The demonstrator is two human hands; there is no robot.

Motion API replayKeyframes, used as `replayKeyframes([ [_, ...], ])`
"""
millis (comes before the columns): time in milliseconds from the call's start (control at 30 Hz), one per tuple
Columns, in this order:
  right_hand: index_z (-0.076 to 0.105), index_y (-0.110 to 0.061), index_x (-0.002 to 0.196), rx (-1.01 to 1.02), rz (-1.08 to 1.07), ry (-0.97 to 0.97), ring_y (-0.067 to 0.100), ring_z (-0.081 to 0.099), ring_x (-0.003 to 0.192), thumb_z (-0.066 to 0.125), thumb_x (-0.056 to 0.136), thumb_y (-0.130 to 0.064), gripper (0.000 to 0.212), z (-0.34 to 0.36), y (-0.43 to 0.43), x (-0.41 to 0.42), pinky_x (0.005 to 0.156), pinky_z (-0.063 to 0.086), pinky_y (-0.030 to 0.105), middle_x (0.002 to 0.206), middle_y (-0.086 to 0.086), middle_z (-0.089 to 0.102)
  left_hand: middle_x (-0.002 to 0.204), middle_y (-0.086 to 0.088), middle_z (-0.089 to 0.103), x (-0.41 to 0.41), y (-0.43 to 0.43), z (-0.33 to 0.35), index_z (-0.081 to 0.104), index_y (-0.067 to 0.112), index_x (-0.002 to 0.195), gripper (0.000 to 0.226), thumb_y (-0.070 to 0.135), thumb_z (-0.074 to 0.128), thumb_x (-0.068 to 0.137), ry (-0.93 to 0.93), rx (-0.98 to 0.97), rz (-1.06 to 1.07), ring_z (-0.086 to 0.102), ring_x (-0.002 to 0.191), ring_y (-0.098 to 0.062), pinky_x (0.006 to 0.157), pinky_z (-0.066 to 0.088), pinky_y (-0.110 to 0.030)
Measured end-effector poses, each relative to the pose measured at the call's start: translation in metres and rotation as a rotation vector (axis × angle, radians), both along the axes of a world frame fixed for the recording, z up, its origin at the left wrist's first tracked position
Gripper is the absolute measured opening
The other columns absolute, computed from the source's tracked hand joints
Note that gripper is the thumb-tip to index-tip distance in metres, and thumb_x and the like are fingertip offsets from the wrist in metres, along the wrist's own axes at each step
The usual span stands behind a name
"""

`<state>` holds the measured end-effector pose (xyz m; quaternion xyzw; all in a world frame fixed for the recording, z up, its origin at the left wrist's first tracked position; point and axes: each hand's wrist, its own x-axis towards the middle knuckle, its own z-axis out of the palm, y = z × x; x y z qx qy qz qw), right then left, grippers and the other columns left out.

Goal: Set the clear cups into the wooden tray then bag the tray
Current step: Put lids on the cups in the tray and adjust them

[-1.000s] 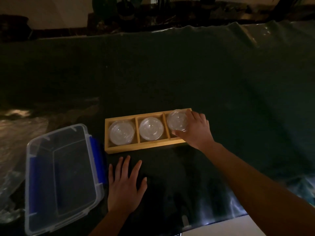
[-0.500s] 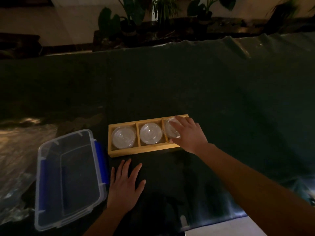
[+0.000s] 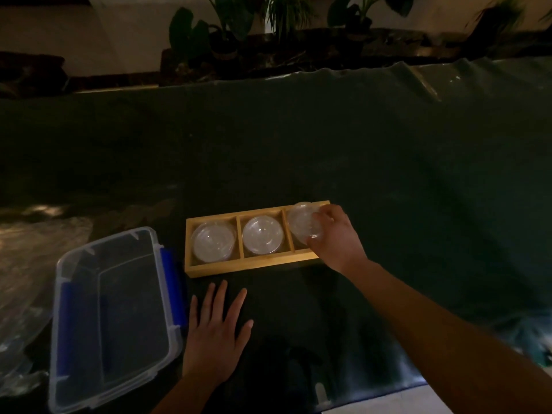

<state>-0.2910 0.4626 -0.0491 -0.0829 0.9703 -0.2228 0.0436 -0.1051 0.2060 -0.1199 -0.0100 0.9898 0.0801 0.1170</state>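
A wooden tray (image 3: pixel 248 265) with three compartments lies on the dark green cloth. One clear cup (image 3: pixel 212 241) sits in its left compartment and another clear cup (image 3: pixel 263 235) in the middle one. My right hand (image 3: pixel 336 239) grips a third clear cup (image 3: pixel 303 224), tilted at the right compartment, its top edge above the tray's far wall. My left hand (image 3: pixel 216 333) rests flat on the cloth in front of the tray, fingers spread, holding nothing.
A clear plastic box (image 3: pixel 112 316) with blue latches stands left of the tray. Crumpled clear plastic (image 3: pixel 28 264) lies at the far left. Potted plants (image 3: pixel 268 31) line the back beyond the table's far edge. The table's near edge runs at bottom right.
My right hand first lowered the third cup into the right compartment, then tilted it up at the compartment's far side. My left hand stayed flat.
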Motion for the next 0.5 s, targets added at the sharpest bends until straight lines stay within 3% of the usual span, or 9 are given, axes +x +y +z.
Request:
replayKeyframes([
  [100, 0.053, -0.027, 0.136, -0.036, -0.030, -0.021, 0.018, 0.052, 0.123, 0.081, 0.080, -0.041, 0.064, -0.0025, 0.0023, -0.0019, 0.097, 0.056, 0.040, 0.145, -0.006, 0.034, 0.167, -0.007, 0.025, 0.0012, -0.0004, -0.0030, 0.021, 0.041, 0.156, 0.066, 0.068, 0.024, 0.096, 0.028, -0.016, -0.002, 0.010, 0.154, -0.027, 0.121, 0.015, -0.060],
  [200, 0.049, -0.031, 0.135, -0.082, -0.051, -0.026, 0.010, 0.053, 0.112, 0.082, 0.078, -0.041, 0.066, -0.0045, 0.0052, -0.0026, 0.087, 0.055, 0.030, 0.145, -0.008, 0.031, 0.165, -0.007, 0.030, 0.0017, -0.0019, -0.0074, 0.019, 0.041, 0.156, 0.066, 0.067, 0.028, 0.096, 0.041, -0.034, -0.005, 0.015, 0.153, -0.027, 0.119, 0.021, -0.061],
  [333, 0.045, -0.033, 0.138, -0.086, -0.032, -0.021, 0.014, 0.054, 0.123, 0.079, 0.078, -0.042, 0.069, -0.0069, 0.0034, -0.0049, 0.099, 0.052, 0.039, 0.144, -0.005, 0.048, 0.165, -0.007, 0.030, 0.0025, -0.0020, -0.0097, 0.022, 0.040, 0.156, 0.066, 0.067, 0.029, 0.096, 0.044, -0.045, -0.007, 0.016, 0.153, -0.028, 0.119, 0.021, -0.062],
  [500, 0.046, -0.034, 0.136, -0.055, -0.014, 0.014, 0.015, 0.050, 0.126, 0.080, 0.078, -0.042, 0.068, -0.0070, 0.0054, -0.0082, 0.097, 0.044, 0.032, 0.137, -0.008, 0.051, 0.164, -0.007, 0.033, 0.0015, -0.0007, -0.0067, 0.024, 0.040, 0.155, 0.066, 0.066, 0.033, 0.095, 0.040, -0.056, -0.003, 0.018, 0.152, -0.027, 0.117, 0.025, -0.063],
])
